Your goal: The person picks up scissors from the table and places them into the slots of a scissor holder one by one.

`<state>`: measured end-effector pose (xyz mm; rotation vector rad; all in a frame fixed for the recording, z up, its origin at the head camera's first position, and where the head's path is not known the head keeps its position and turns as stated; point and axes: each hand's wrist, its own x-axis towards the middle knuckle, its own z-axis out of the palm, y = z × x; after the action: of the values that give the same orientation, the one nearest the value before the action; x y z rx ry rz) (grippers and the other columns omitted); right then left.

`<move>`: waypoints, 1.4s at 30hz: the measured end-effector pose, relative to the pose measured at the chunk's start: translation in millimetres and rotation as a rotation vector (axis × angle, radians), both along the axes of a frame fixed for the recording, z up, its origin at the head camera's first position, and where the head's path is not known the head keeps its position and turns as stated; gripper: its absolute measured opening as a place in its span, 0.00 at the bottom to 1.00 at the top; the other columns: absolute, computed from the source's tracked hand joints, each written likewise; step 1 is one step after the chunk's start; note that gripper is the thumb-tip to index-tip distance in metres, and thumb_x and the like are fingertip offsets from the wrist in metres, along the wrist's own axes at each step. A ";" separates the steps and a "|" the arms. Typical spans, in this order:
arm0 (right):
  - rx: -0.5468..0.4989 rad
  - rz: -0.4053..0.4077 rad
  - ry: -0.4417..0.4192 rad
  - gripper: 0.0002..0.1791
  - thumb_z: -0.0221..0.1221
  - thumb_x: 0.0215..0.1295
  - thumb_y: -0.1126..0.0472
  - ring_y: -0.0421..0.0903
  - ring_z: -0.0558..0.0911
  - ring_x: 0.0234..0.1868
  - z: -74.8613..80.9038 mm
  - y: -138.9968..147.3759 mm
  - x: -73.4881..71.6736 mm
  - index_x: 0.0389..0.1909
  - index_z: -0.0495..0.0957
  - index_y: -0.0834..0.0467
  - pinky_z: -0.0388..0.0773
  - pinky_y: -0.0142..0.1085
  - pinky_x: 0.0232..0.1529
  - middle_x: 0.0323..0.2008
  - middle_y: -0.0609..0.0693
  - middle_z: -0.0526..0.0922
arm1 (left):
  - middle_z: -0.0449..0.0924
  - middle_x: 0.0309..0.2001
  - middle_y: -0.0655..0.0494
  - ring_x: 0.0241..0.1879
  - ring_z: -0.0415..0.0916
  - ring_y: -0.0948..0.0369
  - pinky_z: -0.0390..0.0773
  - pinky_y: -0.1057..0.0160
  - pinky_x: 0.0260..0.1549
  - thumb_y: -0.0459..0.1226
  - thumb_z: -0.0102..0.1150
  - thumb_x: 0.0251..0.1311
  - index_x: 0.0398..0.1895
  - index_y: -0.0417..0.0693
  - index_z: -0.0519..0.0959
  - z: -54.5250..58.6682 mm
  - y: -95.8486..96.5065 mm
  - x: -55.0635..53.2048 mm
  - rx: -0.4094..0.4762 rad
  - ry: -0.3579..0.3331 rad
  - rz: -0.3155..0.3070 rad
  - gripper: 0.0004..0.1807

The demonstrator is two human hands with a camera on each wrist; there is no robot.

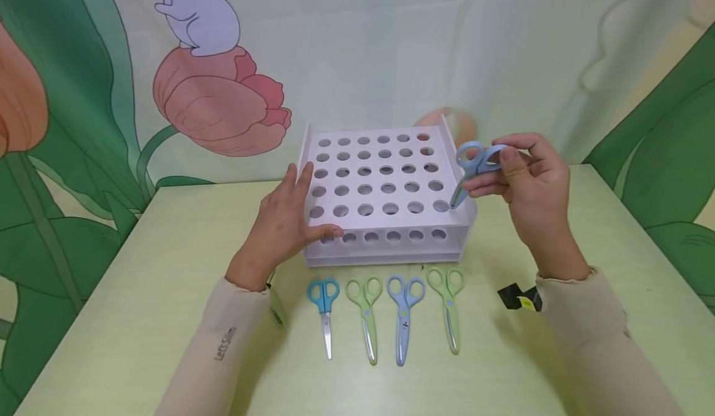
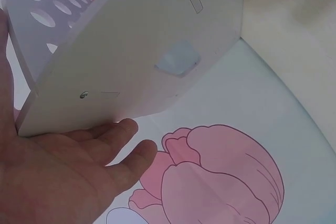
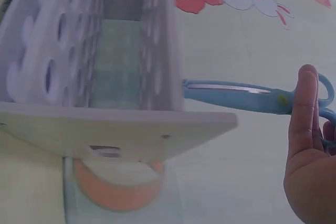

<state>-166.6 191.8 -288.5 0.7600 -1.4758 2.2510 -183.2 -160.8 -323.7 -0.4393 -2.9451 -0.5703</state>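
Note:
In the head view, a white rack [image 1: 377,220] with rows of round holes stands on the table. My left hand [image 1: 282,217] rests on its left front corner, thumb over the front edge and fingers straight along the side panel [image 2: 136,61]. My right hand [image 1: 539,186] pinches light-blue scissors [image 1: 473,167] by the handles, beside the rack's right side. The blades point down, with the tip [image 1: 455,203] over the front right hole; whether it enters is unclear. Seen from the right wrist, those blades reach toward the rack's perforated board.
In front of the rack lie blue scissors with bare metal blades [image 1: 326,335], green scissors [image 1: 368,323], light-blue scissors [image 1: 403,320] and more green scissors [image 1: 449,310]. A green object [image 1: 276,307] is partly hidden by the left sleeve. Behind hangs a printed curtain [image 1: 363,43].

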 end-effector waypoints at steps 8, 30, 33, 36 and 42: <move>0.041 -0.020 -0.011 0.11 0.52 0.76 0.68 0.55 0.88 0.28 -9.1 -6.4 -5.1 0.50 0.73 0.73 0.85 0.45 0.34 0.39 0.67 0.85 | 0.40 0.79 0.34 0.72 0.54 0.35 0.56 0.36 0.67 0.63 0.75 0.46 0.82 0.45 0.43 0.8 -1.1 1.0 0.009 0.015 -0.004 0.69; 0.582 -0.319 -0.187 0.10 0.59 0.74 0.64 0.46 0.69 0.08 -17.5 -7.2 -3.5 0.51 0.82 0.63 0.68 0.31 0.11 0.35 0.49 0.85 | 0.38 0.79 0.35 0.68 0.60 0.33 0.55 0.37 0.68 0.62 0.74 0.49 0.82 0.46 0.43 -1.7 1.4 1.5 0.023 -0.011 0.011 0.67; 0.651 -0.341 -0.197 0.11 0.59 0.74 0.63 0.45 0.68 0.08 -18.9 -6.6 -4.3 0.52 0.82 0.62 0.68 0.32 0.10 0.37 0.47 0.84 | 0.38 0.79 0.36 0.68 0.60 0.33 0.55 0.37 0.68 0.62 0.74 0.49 0.82 0.46 0.43 -1.3 1.8 2.0 0.024 -0.017 0.013 0.67; 0.697 -0.353 -0.207 0.11 0.60 0.74 0.62 0.46 0.68 0.08 -20.1 -6.0 -4.7 0.52 0.83 0.61 0.69 0.32 0.11 0.38 0.48 0.85 | 0.38 0.79 0.35 0.68 0.60 0.33 0.56 0.37 0.67 0.61 0.74 0.49 0.82 0.45 0.44 -1.1 2.0 2.3 0.028 -0.019 0.013 0.67; 0.790 -0.370 -0.262 0.11 0.60 0.74 0.60 0.48 0.69 0.09 -19.8 -5.8 -4.2 0.51 0.83 0.61 0.70 0.34 0.12 0.41 0.56 0.86 | 0.38 0.79 0.35 0.67 0.61 0.32 0.56 0.37 0.67 0.61 0.74 0.49 0.82 0.45 0.44 -0.9 2.8 1.2 0.028 -0.017 0.010 0.67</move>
<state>-170.7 186.0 -308.4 0.3283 -2.4406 1.5034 -181.9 -158.0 -324.6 -0.4187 -2.9496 -0.6160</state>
